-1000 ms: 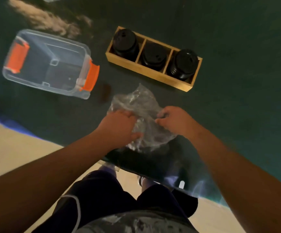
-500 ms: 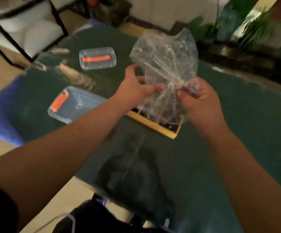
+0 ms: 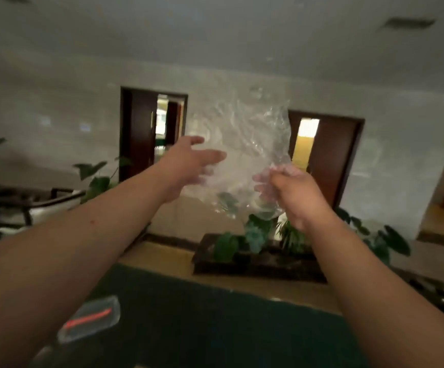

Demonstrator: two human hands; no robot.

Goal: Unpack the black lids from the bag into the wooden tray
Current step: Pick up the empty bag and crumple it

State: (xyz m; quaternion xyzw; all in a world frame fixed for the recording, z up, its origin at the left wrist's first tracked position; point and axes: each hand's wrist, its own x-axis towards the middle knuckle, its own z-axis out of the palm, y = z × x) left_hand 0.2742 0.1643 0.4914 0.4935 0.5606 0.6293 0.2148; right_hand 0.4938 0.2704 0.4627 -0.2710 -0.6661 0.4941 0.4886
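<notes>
Clearly, I had the view tipped up at the room, so only the far edge of the dark green surface (image 3: 215, 314) showed, well below the bag. On it, below and left of the bag, lay a clear box with an orange strip (image 3: 89, 321). The clear plastic bag (image 3: 244, 155) hung high in the air, looking slack and empty; I saw no lids in it. My right hand (image 3: 292, 193) had its grip pinched tight on the bag's lower right edge, while my left hand (image 3: 189, 166) sat at the bag's left side, fingers spread apart and holding nothing.

I judged the unpacking essentially finished; the next move called for setting the bag aside. The wooden tray was out of view.

Half a second before, both hands held the bag lower, over the tray; since then the left had let go and the view had swung upward.
</notes>
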